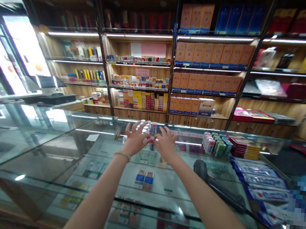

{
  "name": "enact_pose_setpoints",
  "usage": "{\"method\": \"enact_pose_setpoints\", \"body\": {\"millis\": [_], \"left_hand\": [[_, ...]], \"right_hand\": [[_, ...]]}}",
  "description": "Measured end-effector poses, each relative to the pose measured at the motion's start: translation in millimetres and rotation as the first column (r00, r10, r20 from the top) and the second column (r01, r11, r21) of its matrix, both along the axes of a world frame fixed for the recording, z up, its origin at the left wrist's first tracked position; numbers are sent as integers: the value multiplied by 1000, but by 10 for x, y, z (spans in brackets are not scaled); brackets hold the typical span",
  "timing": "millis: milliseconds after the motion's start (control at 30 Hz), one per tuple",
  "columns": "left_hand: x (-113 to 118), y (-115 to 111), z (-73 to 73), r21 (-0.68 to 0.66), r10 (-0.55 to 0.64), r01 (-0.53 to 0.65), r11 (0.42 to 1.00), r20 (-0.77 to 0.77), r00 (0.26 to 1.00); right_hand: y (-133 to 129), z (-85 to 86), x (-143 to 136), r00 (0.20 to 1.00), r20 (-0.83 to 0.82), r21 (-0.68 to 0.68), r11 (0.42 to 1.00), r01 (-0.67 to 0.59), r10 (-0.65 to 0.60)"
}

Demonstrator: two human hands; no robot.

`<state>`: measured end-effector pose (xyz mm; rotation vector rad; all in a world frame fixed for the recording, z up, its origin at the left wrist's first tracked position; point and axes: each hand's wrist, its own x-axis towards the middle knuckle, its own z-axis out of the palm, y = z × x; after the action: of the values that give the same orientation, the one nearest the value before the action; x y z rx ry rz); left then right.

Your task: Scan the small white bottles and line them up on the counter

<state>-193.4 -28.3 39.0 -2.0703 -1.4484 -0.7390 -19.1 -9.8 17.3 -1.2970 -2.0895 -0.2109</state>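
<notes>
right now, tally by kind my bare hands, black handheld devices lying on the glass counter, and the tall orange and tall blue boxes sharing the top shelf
Bare left hand and bare right hand: 2
Black handheld device: 1
Tall orange boxes: 3
Tall blue boxes: 4
Total: 10

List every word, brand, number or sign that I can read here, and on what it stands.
No text reads with certainty.
Pink shelf sign: characters too blurred.
White-and-blue box: characters too blurred.
Orange boxes: marks too small.
Blue-and-white packets: lettering too blurred.
Dark-labelled container: too small.
</notes>
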Motion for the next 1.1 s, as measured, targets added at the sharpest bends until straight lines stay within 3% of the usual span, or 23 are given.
{"method": "enact_pose_setpoints", "body": {"millis": [200, 400, 767, 1100], "left_hand": [[-1, 102, -16, 2, -6, 6, 1000, -7, 1000], [-19, 155, -121, 49, -2, 1, 999, 13, 1000], [-37, 104, -192, 97, 36, -41, 994, 54, 998], [1, 94, -225, 75, 13, -14, 997, 8, 1000]], "right_hand": [[123, -93, -88, 1000, -13, -9, 1000, 18, -18], [194, -233, -167, 998, -48, 7, 999, 38, -37], [199, -546, -96, 996, -79, 41, 998, -41, 45], [269, -619, -150, 999, -28, 45, 998, 31, -29]]}}
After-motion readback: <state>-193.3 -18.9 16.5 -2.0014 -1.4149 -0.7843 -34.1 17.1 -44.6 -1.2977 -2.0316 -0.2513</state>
